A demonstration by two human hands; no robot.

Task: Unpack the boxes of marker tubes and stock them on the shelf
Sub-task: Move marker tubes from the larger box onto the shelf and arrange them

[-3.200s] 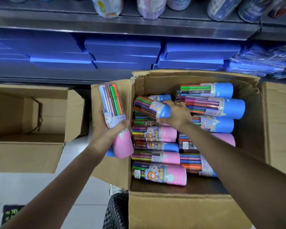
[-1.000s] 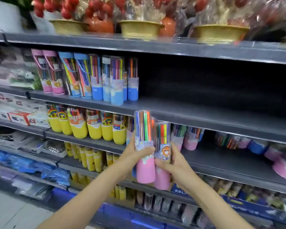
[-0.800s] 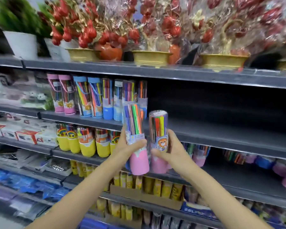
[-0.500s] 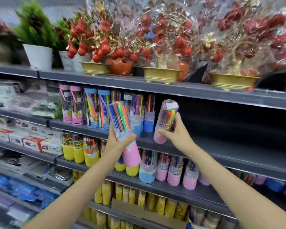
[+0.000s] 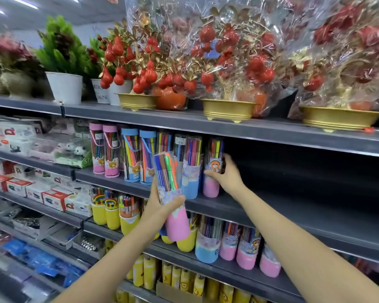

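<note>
My right hand (image 5: 227, 174) grips a pink-based marker tube (image 5: 212, 186) that stands upright on the grey shelf (image 5: 293, 206), at the right end of a row of marker tubes (image 5: 140, 158). My left hand (image 5: 162, 206) holds a second pink-based marker tube (image 5: 171, 193) tilted in the air below and in front of that shelf; a blue base peeks out behind it. The shelf to the right of my right hand is dark and bare.
Potted fake plants and wrapped red-fruit ornaments in gold bowls (image 5: 228, 108) line the shelf above. The shelf below carries yellow tubes (image 5: 112, 215) and pink and blue tubes (image 5: 228, 246). Boxed stationery (image 5: 53, 197) fills the left shelves.
My right hand carried its tube up from beside the left one and stood it on the shelf at the row's right end. My left hand stayed lower with its tube.
</note>
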